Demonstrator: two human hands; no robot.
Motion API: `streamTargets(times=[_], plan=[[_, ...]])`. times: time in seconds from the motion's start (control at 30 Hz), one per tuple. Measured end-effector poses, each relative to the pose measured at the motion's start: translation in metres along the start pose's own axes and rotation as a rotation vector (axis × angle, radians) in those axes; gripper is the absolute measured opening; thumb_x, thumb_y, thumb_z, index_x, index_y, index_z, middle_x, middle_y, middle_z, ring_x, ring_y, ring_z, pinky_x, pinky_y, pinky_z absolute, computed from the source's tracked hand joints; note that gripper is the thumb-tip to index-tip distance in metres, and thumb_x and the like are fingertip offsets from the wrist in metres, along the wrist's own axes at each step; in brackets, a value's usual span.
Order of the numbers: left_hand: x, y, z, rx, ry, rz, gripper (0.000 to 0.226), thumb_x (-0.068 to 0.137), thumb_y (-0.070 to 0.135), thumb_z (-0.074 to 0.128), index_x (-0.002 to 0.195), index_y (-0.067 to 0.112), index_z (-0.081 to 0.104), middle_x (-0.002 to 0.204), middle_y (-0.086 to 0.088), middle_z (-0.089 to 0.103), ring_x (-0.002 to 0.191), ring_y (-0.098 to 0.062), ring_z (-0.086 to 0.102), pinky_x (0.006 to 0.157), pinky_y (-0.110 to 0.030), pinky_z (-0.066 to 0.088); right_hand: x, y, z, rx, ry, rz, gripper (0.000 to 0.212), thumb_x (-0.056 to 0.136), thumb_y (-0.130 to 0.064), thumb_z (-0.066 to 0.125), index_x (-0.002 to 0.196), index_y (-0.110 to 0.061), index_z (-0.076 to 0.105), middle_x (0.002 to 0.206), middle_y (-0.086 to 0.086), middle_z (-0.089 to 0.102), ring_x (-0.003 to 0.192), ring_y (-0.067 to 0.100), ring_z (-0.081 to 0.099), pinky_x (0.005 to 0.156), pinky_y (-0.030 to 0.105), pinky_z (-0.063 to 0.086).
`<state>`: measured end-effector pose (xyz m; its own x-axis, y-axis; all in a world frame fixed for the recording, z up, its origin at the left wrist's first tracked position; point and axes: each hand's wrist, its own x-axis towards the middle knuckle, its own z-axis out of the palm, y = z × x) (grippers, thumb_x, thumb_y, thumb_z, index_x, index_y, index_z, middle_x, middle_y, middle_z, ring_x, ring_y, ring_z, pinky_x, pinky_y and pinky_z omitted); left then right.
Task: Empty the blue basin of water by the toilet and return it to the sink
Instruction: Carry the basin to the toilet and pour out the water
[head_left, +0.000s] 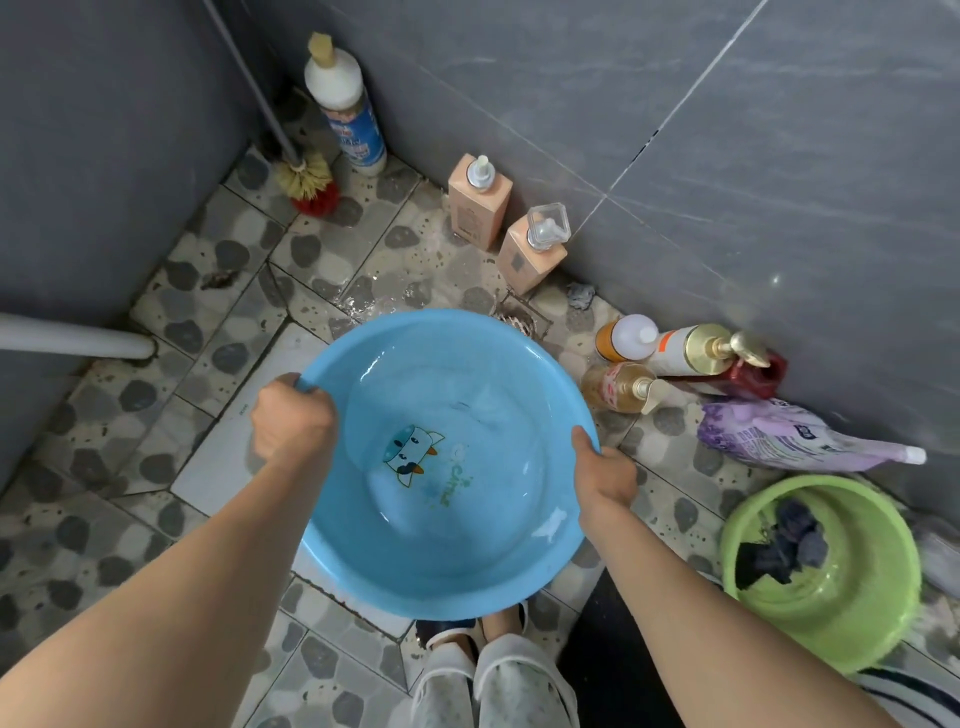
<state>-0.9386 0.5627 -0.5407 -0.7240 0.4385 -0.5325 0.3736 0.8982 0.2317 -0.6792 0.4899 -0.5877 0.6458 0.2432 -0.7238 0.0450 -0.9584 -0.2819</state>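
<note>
Both hands hold the blue basin (447, 457) above the pebble-patterned floor (218, 312): left hand (291, 421) closed in a grip on the left rim, right hand (605, 473) on the right rim. A little water lies inside (cartoon cat print, green lettering unreadable). A green basin (821, 571) sits near.

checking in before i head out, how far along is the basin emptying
Mostly done: the blue basin holds only a thin film of water, and the floor tiles past its far rim are wet near the floor drain. In hand: the left hand and right hand grip opposite rims, holding it above the floor. Left: carrying it back to the sink, which is not in view.
</note>
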Motion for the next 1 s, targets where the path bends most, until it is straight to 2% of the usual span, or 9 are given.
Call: streamTargets(times=[0.2,0.3,0.4,0.5,0.63,0.77,0.87,0.93,1.0], plan=[[-0.007,0.011,-0.001,-0.078,-0.039,-0.016,0.043,0.082,0.008,0.044,0.121,0.015,0.061,0.118,-0.018,0.064,0.106,-0.039,0.061,0.096,-0.043,0.050,0.006,-0.013,-0.023,-0.003,0.012,-0.019,0.041,0.086,-0.044,0.059,0.072,-0.006,0.054,0.081,0.012,0.057,0.076,0.026,0.053,0.066,0.032,0.042],[-0.015,0.012,0.003,-0.162,-0.079,-0.034,0.032,0.079,0.005,0.046,0.101,0.014,0.067,0.093,-0.017,0.063,0.097,-0.040,0.063,0.086,-0.042,0.051,0.011,-0.022,-0.040,-0.013,0.028,-0.062,0.044,0.086,-0.044,0.059,0.063,-0.008,0.050,0.079,0.012,0.058,0.074,0.025,0.053,0.063,0.030,0.040],[-0.029,0.011,0.008,-0.245,-0.140,-0.044,0.025,0.074,0.008,0.047,0.087,0.010,0.067,0.077,-0.016,0.062,0.081,-0.038,0.063,0.073,-0.037,0.051,0.019,-0.035,-0.060,-0.108,0.075,-0.149,0.040,0.087,-0.045,0.058,0.073,-0.007,0.055,0.082,0.012,0.058,0.080,0.028,0.056,0.067,0.030,0.040],[-0.047,0.011,0.014,-0.331,-0.189,-0.080,0.027,0.073,0.012,0.048,0.089,0.012,0.069,0.080,-0.015,0.067,0.080,-0.038,0.063,0.071,-0.036,0.051,0.028,-0.048,-0.081,-0.145,0.101,-0.243,0.041,0.086,-0.043,0.059,0.085,-0.003,0.064,0.086,0.017,0.062,0.092,0.034,0.062,0.071,0.032,0.041],[-0.070,0.013,0.020,-0.325,-0.221,-0.140,0.017,0.075,0.005,0.046,0.065,0.014,0.056,0.055,-0.002,0.045,0.057,-0.027,0.043,0.055,-0.029,0.039,0.037,-0.062,-0.106,-0.278,0.115,-0.263,0.047,0.086,-0.043,0.057,0.086,0.003,0.064,0.091,0.025,0.066,0.088,0.036,0.061,0.070,0.032,0.039],[-0.089,0.018,0.030,-0.348,-0.238,-0.213,0.022,0.074,0.004,0.042,0.078,0.015,0.061,0.053,0.000,0.039,0.045,-0.019,0.032,0.045,-0.022,0.032,0.045,-0.073,-0.124,-0.361,0.115,-0.260,0.053,0.088,-0.046,0.054,0.096,0.006,0.065,0.099,0.025,0.066,0.098,0.038,0.061,0.079,0.038,0.045],[-0.106,0.017,0.039,-0.378,-0.222,-0.278,0.024,0.074,0.004,0.043,0.081,0.004,0.065,0.052,0.002,0.040,0.046,-0.019,0.035,0.046,-0.020,0.031,0.051,-0.074,-0.136,-0.320,0.107,-0.269,0.045,0.086,-0.042,0.058,0.068,-0.002,0.056,0.078,0.016,0.060,0.087,0.033,0.060,0.071,0.033,0.039],[-0.119,0.014,0.045,-0.401,-0.225,-0.317,0.021,0.075,0.003,0.045,0.065,0.013,0.061,0.054,0.001,0.046,0.055,-0.025,0.044,0.054,-0.023,0.038,0.055,-0.074,-0.147,-0.284,0.082,-0.271,0.047,0.084,-0.040,0.061,0.054,-0.009,0.044,0.060,0.006,0.050,0.075,0.029,0.054,0.068,0.032,0.039],[-0.130,0.013,0.052,-0.462,-0.225,-0.345,0.023,0.077,0.004,0.047,0.064,0.018,0.059,0.061,-0.003,0.052,0.064,-0.026,0.049,0.060,-0.027,0.040,0.061,-0.081,-0.159,-0.309,0.071,-0.300,0.048,0.084,-0.039,0.061,0.052,-0.009,0.042,0.054,0.001,0.044,0.069,0.026,0.048,0.063,0.030,0.037]])
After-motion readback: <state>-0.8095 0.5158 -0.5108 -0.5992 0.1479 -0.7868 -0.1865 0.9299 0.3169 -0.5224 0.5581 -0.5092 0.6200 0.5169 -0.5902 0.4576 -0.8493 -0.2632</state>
